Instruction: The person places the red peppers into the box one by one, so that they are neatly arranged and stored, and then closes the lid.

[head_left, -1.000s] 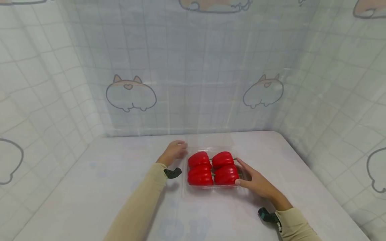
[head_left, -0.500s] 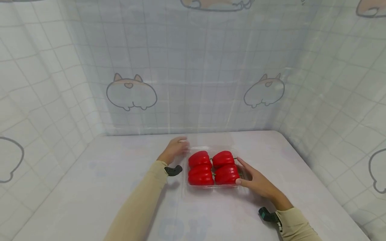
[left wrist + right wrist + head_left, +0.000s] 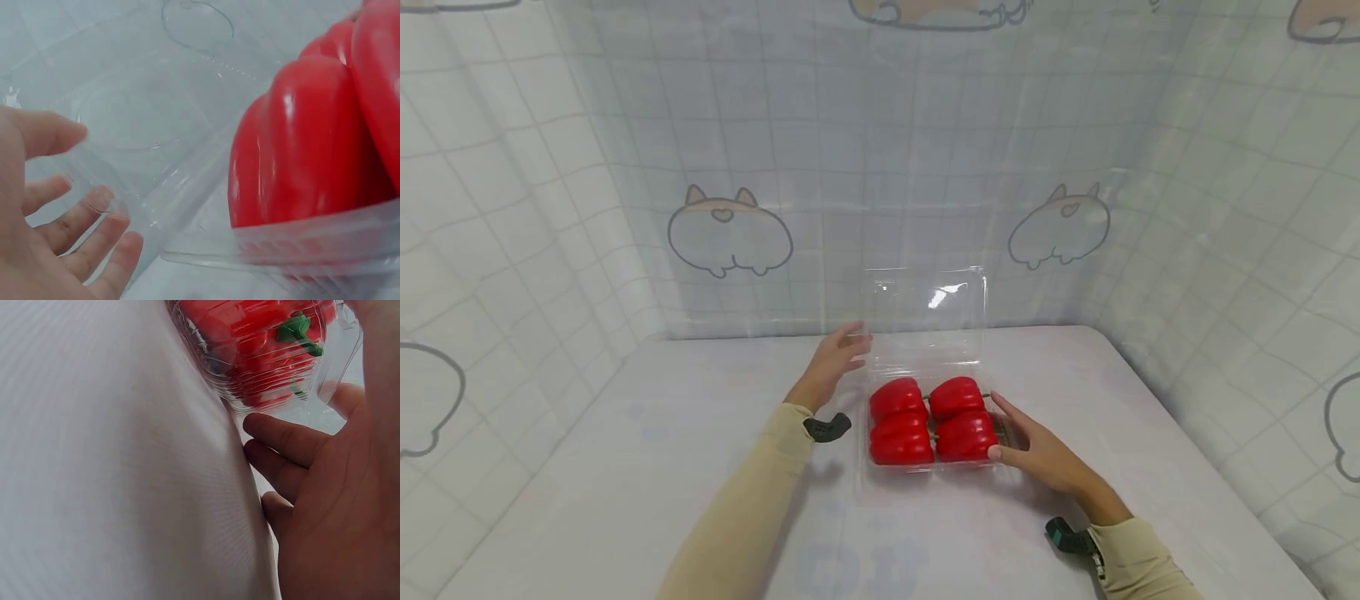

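Several red bell peppers [image 3: 901, 439] with green stems lie in a clear plastic clamshell box [image 3: 917, 467]. The box's hinged lid [image 3: 925, 317] stands raised at the back. My left hand [image 3: 832, 360] is at the lid's left edge, fingers spread and loosely bent. In the left wrist view, the left fingertips [image 3: 115, 225] meet the lid's edge, while the thumb stays apart from the fingers. My right hand [image 3: 1041, 454] rests against the box's right side, thumb at the front corner and index finger farther back. The other right fingers [image 3: 290, 440] extend beneath the box's side, mostly straight.
The box stands on a white table [image 3: 700, 517] with faint printed marks. Behind and on both sides hangs a white gridded curtain [image 3: 880, 167] with cartoon dog drawings. Dark wrist devices [image 3: 827, 428] are worn at both cuffs.
The lid has swung up from lying low behind the box to standing upright. My left hand has risen slightly and moved back with it. The right hand stays at the box's side.
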`<state>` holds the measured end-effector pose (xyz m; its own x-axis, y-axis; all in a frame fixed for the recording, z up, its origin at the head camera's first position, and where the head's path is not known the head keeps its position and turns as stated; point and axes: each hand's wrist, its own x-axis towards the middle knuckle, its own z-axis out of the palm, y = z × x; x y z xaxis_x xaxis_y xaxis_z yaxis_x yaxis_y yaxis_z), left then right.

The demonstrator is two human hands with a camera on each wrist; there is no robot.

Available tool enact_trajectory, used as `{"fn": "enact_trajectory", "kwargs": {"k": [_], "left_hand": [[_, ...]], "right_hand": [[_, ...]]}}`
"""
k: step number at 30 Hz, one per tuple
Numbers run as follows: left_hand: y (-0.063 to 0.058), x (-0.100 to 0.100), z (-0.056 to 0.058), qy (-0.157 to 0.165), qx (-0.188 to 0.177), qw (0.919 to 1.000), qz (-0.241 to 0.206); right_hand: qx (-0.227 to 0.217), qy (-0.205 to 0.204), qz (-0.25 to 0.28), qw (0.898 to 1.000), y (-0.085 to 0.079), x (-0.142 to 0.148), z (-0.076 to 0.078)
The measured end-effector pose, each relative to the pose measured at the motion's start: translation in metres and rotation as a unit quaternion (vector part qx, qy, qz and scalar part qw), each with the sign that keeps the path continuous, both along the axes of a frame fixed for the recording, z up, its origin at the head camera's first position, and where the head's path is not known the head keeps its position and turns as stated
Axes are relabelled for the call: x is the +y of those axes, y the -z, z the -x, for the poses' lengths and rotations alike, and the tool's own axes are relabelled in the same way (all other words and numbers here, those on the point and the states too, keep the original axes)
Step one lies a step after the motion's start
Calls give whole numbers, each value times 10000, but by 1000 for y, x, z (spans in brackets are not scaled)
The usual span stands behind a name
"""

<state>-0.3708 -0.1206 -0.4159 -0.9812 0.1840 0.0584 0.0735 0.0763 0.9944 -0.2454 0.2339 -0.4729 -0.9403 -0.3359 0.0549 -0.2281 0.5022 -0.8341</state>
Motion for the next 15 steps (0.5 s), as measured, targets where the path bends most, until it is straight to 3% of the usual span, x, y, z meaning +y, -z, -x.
{"fn": "enact_trajectory", "kwargs": {"k": [4,11,15], "left_hand": [[-6,-1,-6,152,48,9995,-265],[-12,-4,-13,233,41,9991,-347],[-13,-6,-19,422,238,9981,-380]], "right_hand": [[-18,19,14,10000,-1,0,-1],[56,-28,-3,10000,0,0,0],[44,-13,-8,10000,0,1,0]]}}
